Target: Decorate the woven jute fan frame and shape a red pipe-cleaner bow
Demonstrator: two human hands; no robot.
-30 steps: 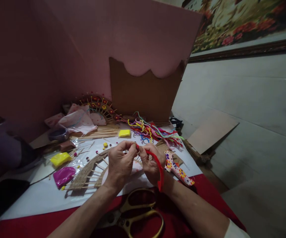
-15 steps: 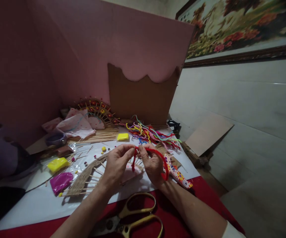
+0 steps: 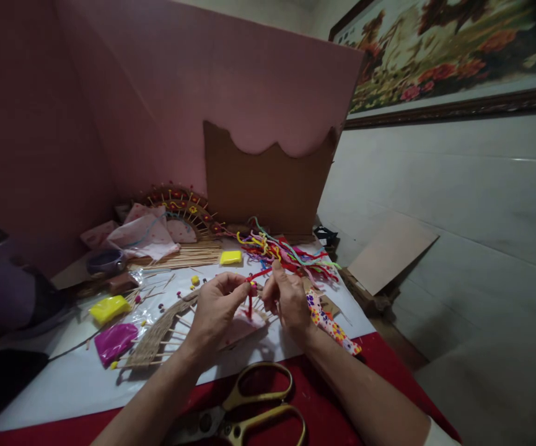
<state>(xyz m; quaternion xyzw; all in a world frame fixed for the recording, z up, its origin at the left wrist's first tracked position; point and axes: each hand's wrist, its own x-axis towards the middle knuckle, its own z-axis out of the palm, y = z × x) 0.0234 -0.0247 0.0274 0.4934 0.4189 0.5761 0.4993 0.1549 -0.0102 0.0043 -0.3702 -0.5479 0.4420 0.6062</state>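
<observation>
Between my two hands runs a red pipe cleaner (image 3: 260, 273), held over the middle of the table. My left hand (image 3: 219, 310) pinches it between thumb and fingers, and a short bent end hangs below. Thumb and fingertips of my right hand (image 3: 289, 300) close on the strip farther along. Under both hands lies a fan-shaped frame of sticks with a twine-wrapped arc (image 3: 156, 337), partly hidden. Its pale pink centre (image 3: 244, 325) shows between the hands. Gold-handled scissors (image 3: 263, 396) rest on the red cloth in front of me.
A heap of coloured pipe cleaners (image 3: 268, 244) lies beyond my hands. Yellow clay packs (image 3: 109, 308) and a magenta pack (image 3: 115, 344) sit at left. Behind are a decorated fan (image 3: 179, 201), thin sticks (image 3: 193, 254) and a cardboard panel (image 3: 268, 186). Flowered material (image 3: 330, 325) lies at right.
My right hand has shifted its grip along the pipe cleaner and turned upward. The strip's long end no longer loops over the right wrist. My left hand stays nearly in place.
</observation>
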